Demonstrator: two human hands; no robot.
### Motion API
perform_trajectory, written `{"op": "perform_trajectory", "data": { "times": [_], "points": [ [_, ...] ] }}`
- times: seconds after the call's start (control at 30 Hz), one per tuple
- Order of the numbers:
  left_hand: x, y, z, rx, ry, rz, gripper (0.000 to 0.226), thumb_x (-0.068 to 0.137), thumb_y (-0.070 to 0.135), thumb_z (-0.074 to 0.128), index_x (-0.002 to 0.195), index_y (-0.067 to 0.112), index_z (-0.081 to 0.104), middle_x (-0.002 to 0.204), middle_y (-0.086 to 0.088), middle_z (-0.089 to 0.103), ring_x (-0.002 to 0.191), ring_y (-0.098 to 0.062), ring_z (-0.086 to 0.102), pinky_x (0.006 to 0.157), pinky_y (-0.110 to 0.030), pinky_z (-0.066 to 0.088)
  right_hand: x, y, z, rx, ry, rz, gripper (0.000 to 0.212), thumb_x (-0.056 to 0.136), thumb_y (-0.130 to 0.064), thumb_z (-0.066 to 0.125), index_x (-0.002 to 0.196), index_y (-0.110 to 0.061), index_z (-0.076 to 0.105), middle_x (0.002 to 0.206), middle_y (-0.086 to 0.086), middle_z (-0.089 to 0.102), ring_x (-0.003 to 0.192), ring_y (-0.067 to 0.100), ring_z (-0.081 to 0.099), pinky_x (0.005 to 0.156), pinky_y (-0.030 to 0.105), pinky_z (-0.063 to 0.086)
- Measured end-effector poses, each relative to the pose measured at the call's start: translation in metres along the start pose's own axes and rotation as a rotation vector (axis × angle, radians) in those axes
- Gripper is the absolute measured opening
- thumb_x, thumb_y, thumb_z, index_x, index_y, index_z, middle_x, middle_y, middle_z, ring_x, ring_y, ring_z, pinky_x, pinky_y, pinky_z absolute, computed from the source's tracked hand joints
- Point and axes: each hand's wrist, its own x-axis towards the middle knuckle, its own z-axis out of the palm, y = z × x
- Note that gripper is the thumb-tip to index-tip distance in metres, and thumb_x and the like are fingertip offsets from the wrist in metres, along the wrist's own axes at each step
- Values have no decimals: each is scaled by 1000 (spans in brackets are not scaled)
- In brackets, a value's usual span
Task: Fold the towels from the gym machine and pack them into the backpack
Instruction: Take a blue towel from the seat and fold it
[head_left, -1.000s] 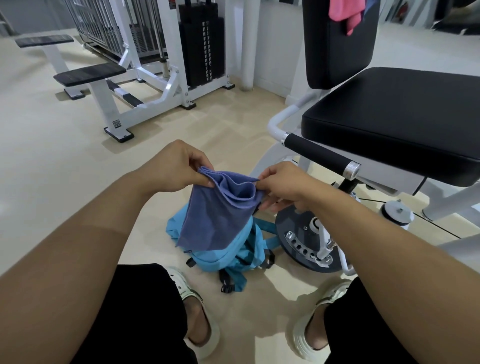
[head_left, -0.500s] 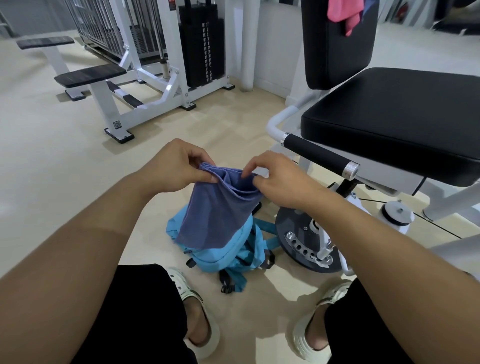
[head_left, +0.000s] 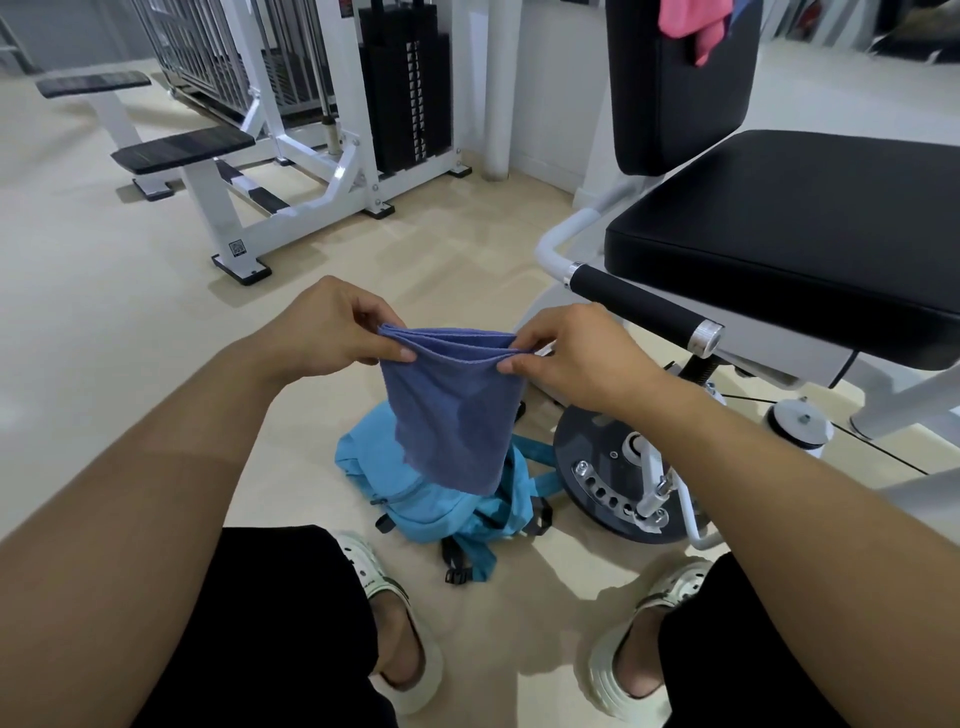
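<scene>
A blue-purple towel (head_left: 451, 410), folded double, hangs in the air between my hands. My left hand (head_left: 332, 330) pinches its top left corner and my right hand (head_left: 566, 353) pinches the top right corner, with the top edge pulled straight. Below the towel a light blue backpack (head_left: 431, 501) lies on the floor between my feet, partly hidden by the cloth. A pink towel (head_left: 693, 23) is draped over the top of the gym machine's backrest (head_left: 680, 93) at the upper right.
The machine's black seat (head_left: 789, 234) and padded handle (head_left: 641, 306) stand close on the right, with a round grey base plate (head_left: 582, 467) beside the backpack. A white weight-stack machine (head_left: 311, 135) with benches stands at the back left. My white sandals (head_left: 400, 649) are on the beige floor.
My hands have drawn apart, pulling the towel's top edge taut and level. The bunched cloth now hangs flat and lower over the backpack.
</scene>
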Motion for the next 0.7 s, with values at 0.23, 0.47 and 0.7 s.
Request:
{"op": "perform_trajectory", "data": {
  "times": [0.23, 0.47, 0.7],
  "points": [
    [0, 1, 4, -237, 45, 39, 25, 90, 28, 73, 87, 4, 75, 81, -6, 72, 73, -7, 64, 71, -21, 57, 0, 3, -1, -87, 46, -86, 31, 94, -49, 63, 87, -20, 70, 88, -3, 67, 85, 16, 60, 81, 36, 50],
    [3, 1, 7, -264, 137, 46, 25, 93, 33, 70, 86, 10, 76, 80, 4, 72, 73, -6, 63, 79, -24, 57, -1, -2, 10, -125, -45, -69, 37, 99, -52, 52, 83, -19, 58, 81, -2, 61, 81, 21, 58, 71, 37, 47],
    [2, 2, 10, -306, 139, 55, 16, 91, 25, 72, 93, 11, 79, 85, 3, 77, 76, -4, 67, 74, -20, 57, 0, -7, 4, 340, 230, 89, 26, 90, -29, 73, 115, -33, 66, 80, -7, 70, 79, 8, 64, 76, 23, 52]
  ]
}}
